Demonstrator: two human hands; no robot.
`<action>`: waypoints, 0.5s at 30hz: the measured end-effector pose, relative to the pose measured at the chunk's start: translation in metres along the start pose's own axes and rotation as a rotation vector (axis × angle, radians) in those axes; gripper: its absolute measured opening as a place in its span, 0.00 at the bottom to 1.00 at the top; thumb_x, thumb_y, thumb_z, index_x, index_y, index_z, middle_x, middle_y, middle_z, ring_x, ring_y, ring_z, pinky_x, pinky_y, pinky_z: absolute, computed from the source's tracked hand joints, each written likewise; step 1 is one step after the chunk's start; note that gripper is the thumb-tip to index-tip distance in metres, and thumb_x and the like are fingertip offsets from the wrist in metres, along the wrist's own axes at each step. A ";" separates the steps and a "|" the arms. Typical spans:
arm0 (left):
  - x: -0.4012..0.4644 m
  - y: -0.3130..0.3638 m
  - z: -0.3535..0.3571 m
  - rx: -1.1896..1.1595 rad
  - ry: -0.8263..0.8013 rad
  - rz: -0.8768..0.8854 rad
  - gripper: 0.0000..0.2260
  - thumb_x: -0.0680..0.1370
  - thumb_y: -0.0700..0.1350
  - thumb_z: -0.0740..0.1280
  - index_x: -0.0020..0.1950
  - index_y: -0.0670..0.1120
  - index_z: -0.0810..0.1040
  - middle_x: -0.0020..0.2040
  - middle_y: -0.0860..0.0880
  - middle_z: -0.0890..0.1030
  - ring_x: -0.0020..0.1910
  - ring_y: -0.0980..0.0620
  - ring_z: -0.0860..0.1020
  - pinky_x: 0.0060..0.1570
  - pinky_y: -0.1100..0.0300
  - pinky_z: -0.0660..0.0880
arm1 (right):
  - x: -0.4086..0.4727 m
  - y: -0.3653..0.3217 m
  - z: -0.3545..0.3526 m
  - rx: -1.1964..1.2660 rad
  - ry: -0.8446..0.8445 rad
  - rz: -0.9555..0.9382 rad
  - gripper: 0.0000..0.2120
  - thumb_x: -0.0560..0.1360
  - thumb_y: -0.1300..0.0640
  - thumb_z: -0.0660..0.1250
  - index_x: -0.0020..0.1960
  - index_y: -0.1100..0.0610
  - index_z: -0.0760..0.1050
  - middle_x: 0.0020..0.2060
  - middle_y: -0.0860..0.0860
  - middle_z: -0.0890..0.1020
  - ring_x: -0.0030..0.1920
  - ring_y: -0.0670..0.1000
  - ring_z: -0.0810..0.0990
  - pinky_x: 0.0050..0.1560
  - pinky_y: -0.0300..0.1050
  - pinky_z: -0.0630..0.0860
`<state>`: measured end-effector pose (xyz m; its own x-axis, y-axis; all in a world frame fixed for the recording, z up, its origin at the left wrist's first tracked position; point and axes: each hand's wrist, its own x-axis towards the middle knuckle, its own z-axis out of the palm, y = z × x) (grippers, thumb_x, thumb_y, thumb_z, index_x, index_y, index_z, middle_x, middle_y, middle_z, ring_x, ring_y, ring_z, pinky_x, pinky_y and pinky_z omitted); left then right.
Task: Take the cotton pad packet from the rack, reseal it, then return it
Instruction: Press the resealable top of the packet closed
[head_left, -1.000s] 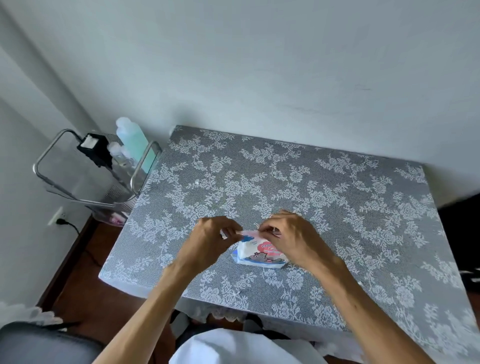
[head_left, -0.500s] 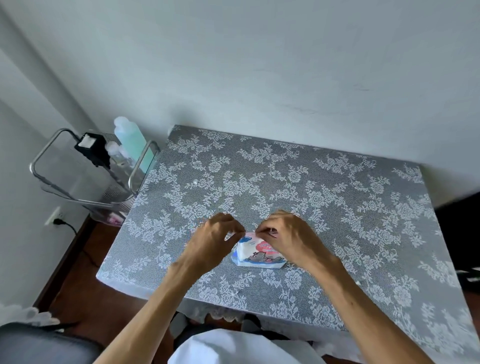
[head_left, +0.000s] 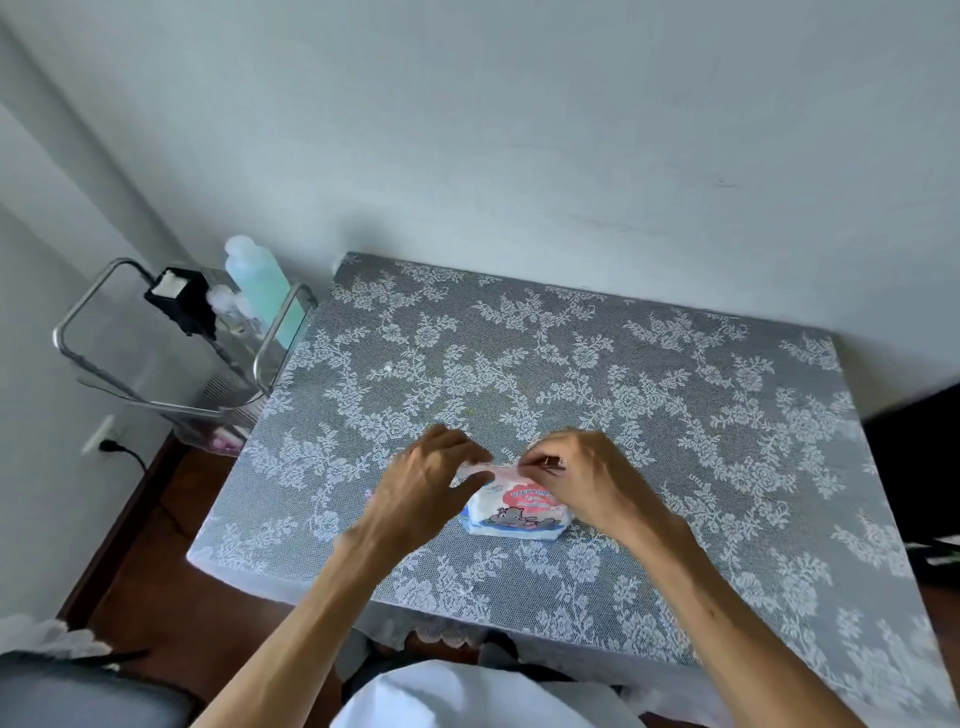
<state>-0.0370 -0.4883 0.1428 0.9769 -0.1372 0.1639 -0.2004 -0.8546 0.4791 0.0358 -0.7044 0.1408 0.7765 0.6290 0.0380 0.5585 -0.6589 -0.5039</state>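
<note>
The cotton pad packet (head_left: 517, 514), white with a pink label and blue edge, lies on the lace-covered table (head_left: 675, 415) near its front. My left hand (head_left: 426, 486) pinches the left end of the packet's top edge. My right hand (head_left: 582, 478) pinches the right end of the same edge. Both hands hover close together above the packet, and its far side is hidden behind them. The metal rack (head_left: 171, 358) stands left of the table.
On the rack sit a pale green bottle (head_left: 265, 291), a black box (head_left: 179, 301) and some cotton. A wall socket with a black cable (head_left: 111, 441) is low on the left wall. A dark chair (head_left: 78, 691) is at the bottom left.
My hands have stayed on the packet's top edge, with small finger shifts. The left hand's fingers have moved slightly along the edge. The packet has not moved on the table.
</note>
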 end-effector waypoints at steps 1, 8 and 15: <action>0.002 0.003 0.001 -0.013 0.004 0.007 0.10 0.77 0.54 0.66 0.53 0.51 0.81 0.48 0.55 0.81 0.50 0.56 0.75 0.42 0.58 0.78 | 0.000 -0.002 0.001 -0.010 -0.002 -0.007 0.08 0.75 0.52 0.70 0.52 0.52 0.81 0.45 0.46 0.84 0.38 0.38 0.77 0.38 0.28 0.75; 0.006 0.015 0.008 -0.039 0.021 0.052 0.06 0.79 0.46 0.67 0.49 0.45 0.80 0.45 0.51 0.80 0.48 0.52 0.75 0.43 0.56 0.78 | 0.001 -0.008 -0.002 -0.097 0.014 -0.074 0.09 0.74 0.51 0.68 0.52 0.52 0.81 0.43 0.45 0.84 0.37 0.38 0.74 0.38 0.25 0.68; 0.004 0.011 0.007 -0.068 0.007 0.026 0.08 0.80 0.48 0.63 0.49 0.46 0.80 0.46 0.52 0.80 0.48 0.55 0.74 0.46 0.59 0.76 | -0.007 0.002 -0.004 -0.064 -0.022 -0.026 0.10 0.76 0.50 0.65 0.53 0.51 0.80 0.45 0.45 0.84 0.36 0.36 0.75 0.34 0.23 0.70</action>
<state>-0.0345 -0.5023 0.1428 0.9708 -0.1549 0.1832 -0.2304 -0.8147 0.5321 0.0329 -0.7114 0.1434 0.7555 0.6544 0.0313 0.5963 -0.6671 -0.4465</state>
